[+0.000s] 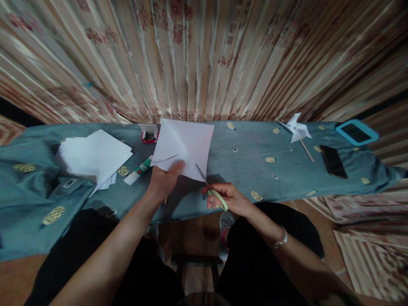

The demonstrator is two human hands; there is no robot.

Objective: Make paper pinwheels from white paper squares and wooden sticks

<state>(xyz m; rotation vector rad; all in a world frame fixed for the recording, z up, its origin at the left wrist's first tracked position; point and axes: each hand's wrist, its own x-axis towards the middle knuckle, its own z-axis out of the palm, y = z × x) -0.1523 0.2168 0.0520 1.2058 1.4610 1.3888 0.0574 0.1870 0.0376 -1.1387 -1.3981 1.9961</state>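
My left hand (165, 182) grips a white square sheet of paper (188, 142) near its lower left edge, thumb on top. A slit runs inward from the sheet's left corner, just above the thumb. In my right hand (228, 197) is a pair of scissors (219, 199) with pale green handles, fingers wrapped through the loops. The blades reach over the paper at its lower right corner. Beneath the left hand, partly hidden, a glue stick or tube with a green and white label (139, 171) lies on the cloth.
A stack of white paper (92, 155) lies left. A small red box (149, 135) of dark bits stands behind the sheet. To the right are a paper pinwheel (297, 128) on a stick, a black phone (333, 161) and a blue-framed timer (357, 132). A patterned curtain (191, 59) hangs behind.
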